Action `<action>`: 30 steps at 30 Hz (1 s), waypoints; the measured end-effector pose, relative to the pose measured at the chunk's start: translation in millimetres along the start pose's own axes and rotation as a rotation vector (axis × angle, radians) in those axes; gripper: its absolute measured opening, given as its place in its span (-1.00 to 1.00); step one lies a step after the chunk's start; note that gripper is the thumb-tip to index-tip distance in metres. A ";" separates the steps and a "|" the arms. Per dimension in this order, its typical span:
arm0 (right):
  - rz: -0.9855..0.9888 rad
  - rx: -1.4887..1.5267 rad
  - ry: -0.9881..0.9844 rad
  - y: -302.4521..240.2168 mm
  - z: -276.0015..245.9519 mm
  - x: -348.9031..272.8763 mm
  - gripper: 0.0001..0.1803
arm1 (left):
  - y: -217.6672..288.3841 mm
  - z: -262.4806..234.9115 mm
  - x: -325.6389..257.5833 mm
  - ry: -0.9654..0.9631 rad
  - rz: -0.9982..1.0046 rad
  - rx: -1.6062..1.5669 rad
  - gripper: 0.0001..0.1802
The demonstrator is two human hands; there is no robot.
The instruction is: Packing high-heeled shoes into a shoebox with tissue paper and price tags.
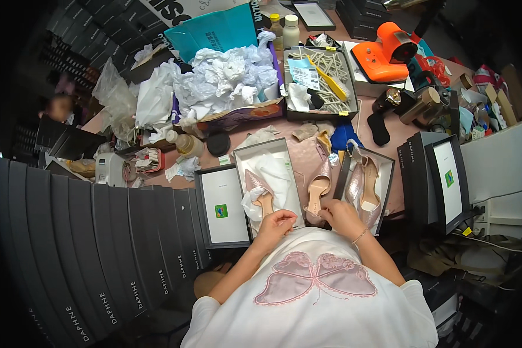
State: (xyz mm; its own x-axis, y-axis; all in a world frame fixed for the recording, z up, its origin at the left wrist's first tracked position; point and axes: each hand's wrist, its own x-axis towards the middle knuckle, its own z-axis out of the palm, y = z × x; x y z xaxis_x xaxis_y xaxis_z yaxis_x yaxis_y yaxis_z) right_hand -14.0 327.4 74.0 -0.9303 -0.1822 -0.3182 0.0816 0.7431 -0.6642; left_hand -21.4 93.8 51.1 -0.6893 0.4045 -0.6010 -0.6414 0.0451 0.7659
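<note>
Bench [298, 158] ahead of me; 12 o'clock points straight away from my chest.

Middle shoe [319, 187], pink and glittery, lies between two open boxes. Long axis near 12–6, tipped slightly toward 1: toe at the far end, heel end close to me.

Right grip [344, 220] touches the heel end; thumb and fingers look closed on its back edge. From there the shoe's body runs off toward 11 o'clock.

Left grip [276, 227] sits at the near end of the left box [293, 200], fingertips drawn close together; cannot tell whether anything is between them. From this side the middle shoe lies at about 2 o'clock, its heel end nearly at 3, with a gap between. Right is plainly the nearer hand.

Left box holds another pink shoe [257, 183], toe toward 11, with white paper [276, 174] beside it. This one is just off the left grip, at about 11. Lid [225, 194] rests at 9–10 o'clock from the left box, flush by its side.

Right box [384, 174], at 1–2 o'clock from the right grip, carries a pink pair [354, 188].
</note>
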 end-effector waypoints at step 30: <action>-0.107 0.943 -0.330 -11.8 -22.0 41.0 -0.53 | 36.6 12.6 35.6 -0.126 0.257 -0.359 -0.46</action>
State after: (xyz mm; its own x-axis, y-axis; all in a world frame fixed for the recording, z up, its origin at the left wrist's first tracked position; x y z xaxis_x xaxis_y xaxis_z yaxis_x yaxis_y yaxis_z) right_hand -61.0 325.4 83.7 -0.8152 -0.4940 -0.3025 0.3866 -0.0750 -0.9192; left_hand -65.2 121.3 60.6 -0.8090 0.4705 -0.3523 -0.5465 -0.3814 0.7456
